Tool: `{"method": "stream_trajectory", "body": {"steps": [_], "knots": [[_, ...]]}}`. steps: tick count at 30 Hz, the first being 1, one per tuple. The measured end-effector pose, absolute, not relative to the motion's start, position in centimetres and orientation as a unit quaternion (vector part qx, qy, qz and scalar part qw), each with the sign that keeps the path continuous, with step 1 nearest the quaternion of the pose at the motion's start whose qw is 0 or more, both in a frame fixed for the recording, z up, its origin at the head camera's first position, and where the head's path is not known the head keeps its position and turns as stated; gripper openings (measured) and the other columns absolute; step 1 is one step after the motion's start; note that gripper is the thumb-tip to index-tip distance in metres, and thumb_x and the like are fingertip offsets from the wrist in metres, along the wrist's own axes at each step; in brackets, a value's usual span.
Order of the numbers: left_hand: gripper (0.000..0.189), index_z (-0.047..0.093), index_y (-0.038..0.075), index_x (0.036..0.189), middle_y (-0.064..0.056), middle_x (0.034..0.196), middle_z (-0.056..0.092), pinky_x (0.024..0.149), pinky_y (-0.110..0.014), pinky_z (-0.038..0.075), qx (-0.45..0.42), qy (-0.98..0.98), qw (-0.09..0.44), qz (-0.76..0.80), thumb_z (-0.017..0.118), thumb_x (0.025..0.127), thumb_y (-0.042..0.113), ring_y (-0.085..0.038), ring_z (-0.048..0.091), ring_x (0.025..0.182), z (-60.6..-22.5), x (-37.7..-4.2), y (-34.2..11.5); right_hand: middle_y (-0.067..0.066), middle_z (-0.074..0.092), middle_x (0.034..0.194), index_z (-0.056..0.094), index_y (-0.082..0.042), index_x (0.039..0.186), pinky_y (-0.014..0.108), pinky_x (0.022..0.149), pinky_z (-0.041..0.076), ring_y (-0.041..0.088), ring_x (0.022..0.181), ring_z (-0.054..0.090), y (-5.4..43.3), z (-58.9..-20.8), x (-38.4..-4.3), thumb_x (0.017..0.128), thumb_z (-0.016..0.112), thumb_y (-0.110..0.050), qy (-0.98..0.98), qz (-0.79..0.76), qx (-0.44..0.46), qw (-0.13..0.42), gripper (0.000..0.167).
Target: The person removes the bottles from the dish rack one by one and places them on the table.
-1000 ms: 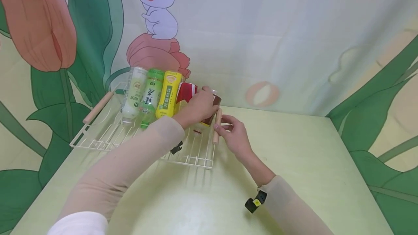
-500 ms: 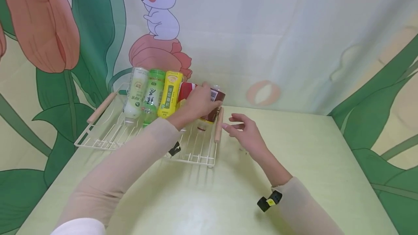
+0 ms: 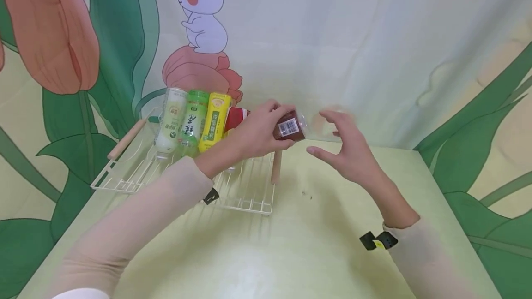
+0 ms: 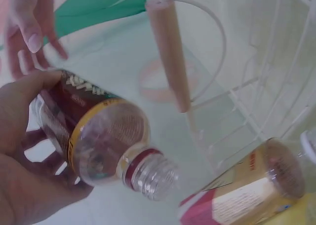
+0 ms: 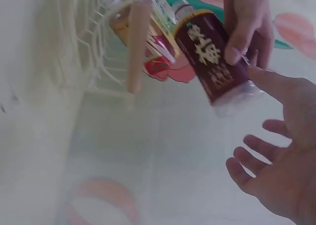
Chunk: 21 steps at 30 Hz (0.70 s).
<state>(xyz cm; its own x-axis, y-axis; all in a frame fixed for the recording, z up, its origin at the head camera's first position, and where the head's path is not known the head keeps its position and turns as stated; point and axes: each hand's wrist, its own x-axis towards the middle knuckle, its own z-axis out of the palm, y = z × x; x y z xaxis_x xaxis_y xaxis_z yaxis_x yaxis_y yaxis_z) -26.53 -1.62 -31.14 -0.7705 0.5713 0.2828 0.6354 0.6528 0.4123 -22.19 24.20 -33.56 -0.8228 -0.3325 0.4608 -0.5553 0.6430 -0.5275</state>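
My left hand (image 3: pixel 258 133) grips a plastic bottle (image 3: pixel 289 127) with a dark red label and barcode, above the right end of a white wire rack (image 3: pixel 245 208). In the left wrist view the clear threaded neck of this bottle (image 4: pixel 108 136) shows without a cap. My right hand (image 3: pixel 351 146) is spread just right of the bottle's base, thumb and fingers apart. Whether its thumb touches the bottle, I cannot tell. On the rack lie a white bottle (image 3: pixel 171 116), a green one (image 3: pixel 194 116), a yellow one (image 3: pixel 215 119) and a red-labelled one (image 3: pixel 237 118), partly hidden by my left hand.
Wooden handles stand at the rack's left end (image 3: pixel 126 140) and right end (image 3: pixel 276 168). The pale green table (image 3: pixel 324 225) meets a printed curtain (image 3: pixel 291 36) at the back. Small dark specks (image 3: pixel 307 194) mark the table right of the rack.
My left hand has lifted the dark red bottle off the rack and turned its base to the right. My right hand has left the wooden handle, moved right and up, and spread wider.
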Motion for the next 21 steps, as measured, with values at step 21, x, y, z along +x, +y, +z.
{"method": "stream_trajectory", "body": {"steps": [21], "knots": [[0.068,0.058,0.008,0.141,-0.004,0.132,0.063,0.096,-0.031,0.056,-0.425,-0.884,0.103,-0.167,0.087,0.089,0.039,-0.020,0.054,0.121,-30.6,-23.9,-0.7,0.013,0.061,0.126,0.061,0.001,0.131,0.047,0.098,0.053,0.032,0.119,0.055,22.5,-30.7,-21.1,0.080,0.094,-0.022,-0.903,0.071,0.373,0.202,0.065]]}}
